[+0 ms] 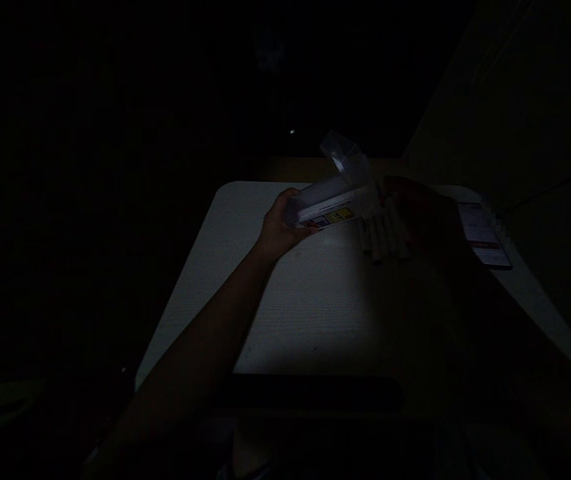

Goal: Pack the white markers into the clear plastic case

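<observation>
My left hand (280,223) is wrapped round the end of a clear plastic box (323,193) with a printed yellow and red label. The box is tilted above the table, its transparent flap (340,150) standing open at the right end. Just under that open end lie several brown, finger-thick sticks or rolls (383,237), side by side on the table. Deep shadow covers my right hand (423,210), which is beside the sticks and close to the box's open end. Its fingers are too dark to make out, so I cannot tell whether they grip anything.
The scene is very dark, with light falling on a pale wood-grain table (310,300). A phone (485,237) with a lit screen lies at the table's right side, beyond my right wrist. A dark slot or bar (315,392) runs along the near edge.
</observation>
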Demonstrator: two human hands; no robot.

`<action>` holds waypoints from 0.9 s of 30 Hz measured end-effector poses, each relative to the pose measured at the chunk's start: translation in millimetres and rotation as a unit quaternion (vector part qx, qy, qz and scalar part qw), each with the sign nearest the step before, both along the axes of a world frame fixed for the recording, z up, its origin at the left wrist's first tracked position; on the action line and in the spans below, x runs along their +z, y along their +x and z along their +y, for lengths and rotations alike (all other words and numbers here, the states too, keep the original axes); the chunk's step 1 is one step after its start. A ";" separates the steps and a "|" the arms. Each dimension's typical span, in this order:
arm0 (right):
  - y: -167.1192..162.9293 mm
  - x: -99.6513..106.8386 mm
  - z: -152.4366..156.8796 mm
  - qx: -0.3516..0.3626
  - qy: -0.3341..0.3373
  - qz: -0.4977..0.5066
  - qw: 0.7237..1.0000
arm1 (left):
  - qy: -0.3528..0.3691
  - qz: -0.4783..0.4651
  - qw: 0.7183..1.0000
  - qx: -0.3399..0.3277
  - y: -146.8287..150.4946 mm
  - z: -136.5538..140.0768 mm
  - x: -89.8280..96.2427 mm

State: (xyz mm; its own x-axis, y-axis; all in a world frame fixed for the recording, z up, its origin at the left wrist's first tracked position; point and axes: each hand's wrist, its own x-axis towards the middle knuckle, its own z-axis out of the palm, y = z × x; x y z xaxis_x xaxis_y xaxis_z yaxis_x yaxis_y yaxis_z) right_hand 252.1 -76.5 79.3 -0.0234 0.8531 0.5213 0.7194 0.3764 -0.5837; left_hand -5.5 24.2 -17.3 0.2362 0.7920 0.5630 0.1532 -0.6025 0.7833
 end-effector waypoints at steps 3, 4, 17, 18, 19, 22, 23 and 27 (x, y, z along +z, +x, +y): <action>-9.9 4.5 5.3 0.017 -0.023 -0.009 1.000 | -0.005 -0.004 1.000 -0.010 0.7 -2.5 3.2; -11.9 5.9 6.2 0.015 -0.029 -0.017 0.999 | -0.007 -0.007 1.000 -0.010 1.0 -3.2 4.0; -10.3 14.1 24.8 -0.037 -0.094 -0.001 0.995 | 0.011 0.002 1.000 -0.003 1.0 -0.4 1.5; -10.3 14.5 24.9 -0.036 -0.094 -0.009 0.995 | 0.011 0.003 1.000 -0.002 0.9 -0.4 1.4; -10.6 15.2 24.5 -0.034 -0.093 -0.020 0.995 | 0.010 0.004 1.000 0.001 0.8 -0.5 1.4; -12.2 17.9 21.7 -0.024 -0.093 -0.055 0.994 | 0.005 0.005 1.000 0.010 1.3 -1.1 1.9; -12.6 18.8 20.7 -0.022 -0.097 -0.064 0.993 | 0.004 0.004 1.000 0.010 1.5 -1.4 2.1; -12.3 20.4 20.5 -0.033 -0.130 -0.063 0.989 | 0.007 0.006 1.000 -0.005 1.6 -1.8 2.6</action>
